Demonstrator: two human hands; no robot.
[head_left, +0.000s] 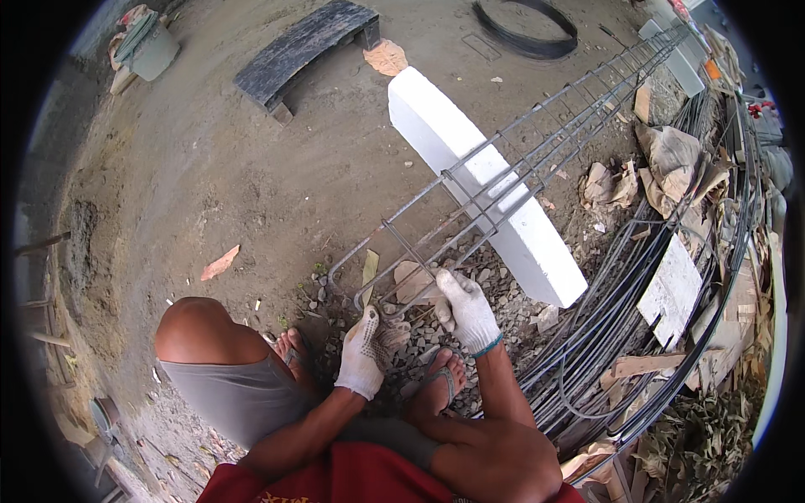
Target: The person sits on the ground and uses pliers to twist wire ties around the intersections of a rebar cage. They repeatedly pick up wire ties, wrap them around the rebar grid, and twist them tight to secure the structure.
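Note:
A long rebar cage [474,201] of grey steel bars with cross ties runs from in front of me toward the far right. It lies over a thick white block [537,243], perhaps foam. My left hand [365,356], in a white knit glove with dark dots, is closed round the cage's bent near end. Just right of it, my right hand [468,312], gloved too, has its thumb against a lower bar and its fingers curled. Whatever may sit in those right fingers is hidden.
A dark low bench [306,52] and a coil of black wire [537,42] sit farther off. Long bundled rods [579,360] curve along the right among crumpled paper sacks [671,159]. Gravel [411,360] lies by my sandalled feet. A bucket [149,49] stands far left.

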